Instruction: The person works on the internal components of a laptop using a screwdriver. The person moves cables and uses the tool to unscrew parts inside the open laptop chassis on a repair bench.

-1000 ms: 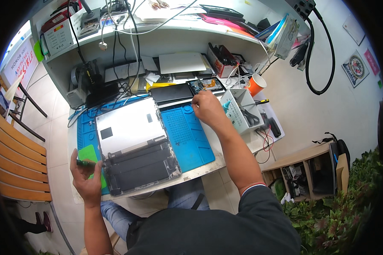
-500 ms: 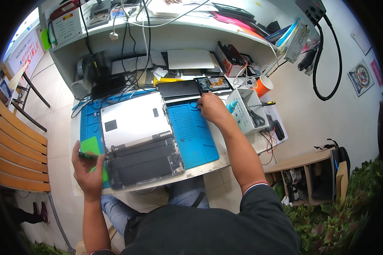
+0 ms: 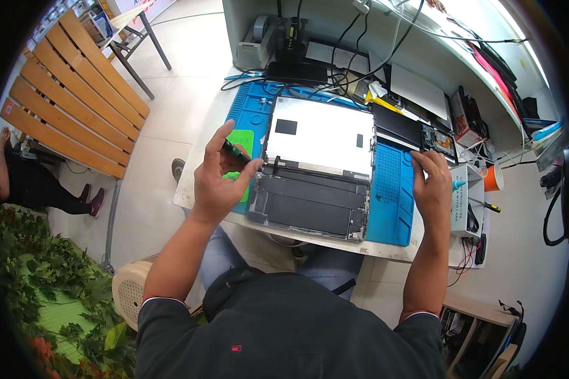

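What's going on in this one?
The person's left hand holds a slim dark green tool beside the left edge of an opened tablet-like device, which lies on a blue mat. The right hand is by the mat's right edge, fingertips close together; whether they pinch something tiny can't be told.

Green-black tool point(image 3: 235, 151) in left hand point(image 3: 216, 188) now steeper, view farther left

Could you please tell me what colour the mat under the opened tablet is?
The mat is blue, best seen in the head view right of the tablet.
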The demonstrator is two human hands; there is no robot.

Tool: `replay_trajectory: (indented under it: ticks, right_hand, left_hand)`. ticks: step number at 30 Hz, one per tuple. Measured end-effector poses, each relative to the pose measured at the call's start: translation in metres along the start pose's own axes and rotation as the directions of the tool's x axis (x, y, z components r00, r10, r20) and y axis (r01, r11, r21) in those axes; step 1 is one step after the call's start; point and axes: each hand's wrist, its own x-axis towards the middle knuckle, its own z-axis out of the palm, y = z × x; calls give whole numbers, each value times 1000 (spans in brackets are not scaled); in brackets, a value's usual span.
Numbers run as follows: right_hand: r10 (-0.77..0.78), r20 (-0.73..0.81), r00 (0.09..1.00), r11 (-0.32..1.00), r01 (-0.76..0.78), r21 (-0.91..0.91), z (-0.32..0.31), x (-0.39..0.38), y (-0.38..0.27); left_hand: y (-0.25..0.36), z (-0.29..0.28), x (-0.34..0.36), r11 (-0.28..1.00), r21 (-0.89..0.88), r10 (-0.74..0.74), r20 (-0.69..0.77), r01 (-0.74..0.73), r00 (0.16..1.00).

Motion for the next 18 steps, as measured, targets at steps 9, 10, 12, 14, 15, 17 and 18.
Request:
replay_trajectory:
  ticks: [9, 10, 12, 14, 15, 17, 18]
  right_hand:
    - [-25, 13, 1000, 997, 24, 67, -7, -17, -27]
    - [-22, 19, 1000, 997, 21, 70, -7, -18, -27]
    - [5, 27, 1000, 997, -7, 79, -6, -20, -28]
    - [15, 33, 999, 996, -18, 86, -5, -22, -28]
    - [12, 34, 999, 996, -15, 90, -4, -23, -28]
    - [6, 35, 999, 996, -9, 94, -4, -25, -28]
    - [2, 35, 999, 995, -6, 95, -4, -26, -28]
  left_hand:
    - [-4, 7, -4, 999, 11, 38, 30, -38, 999]
    - [-4, 8, -3, 999, 5, 37, 28, -37, 999]
    - [-4, 7, -3, 1000, 0, 31, 27, -31, 999]
    - [-5, 8, -2, 1000, -4, 25, 29, -25, 999]
    - [-5, 8, -2, 999, 14, 28, 29, -29, 999]
    - [-4, 8, -1, 998, 47, 42, 29, -44, 999]
    - [-5, 8, -1, 997, 55, 57, 41, -59, 998]
